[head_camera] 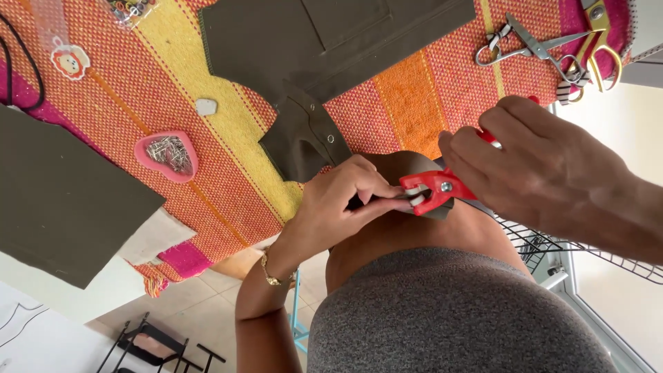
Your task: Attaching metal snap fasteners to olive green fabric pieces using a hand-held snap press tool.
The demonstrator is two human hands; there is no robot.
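Observation:
My right hand [545,166] grips the handles of red snap pliers [435,188], whose jaws close on the edge of an olive-green fabric piece [304,138]. My left hand [345,197] pinches that same fabric edge right at the plier jaws, fingers curled, a gold bracelet on the wrist. The fabric piece carries small metal snaps and lies partly over my knee. A larger olive-green garment panel [331,38] with a pocket lies farther up on the woven cloth.
A striped orange, yellow and pink woven cloth [166,83] covers the table. A pink heart-shaped dish of pins [168,155] sits at left. Silver scissors [532,48] and gold-handled scissors [601,41] lie at upper right. Another olive fabric panel [62,200] lies at left. A wire rack [552,242] stands at right.

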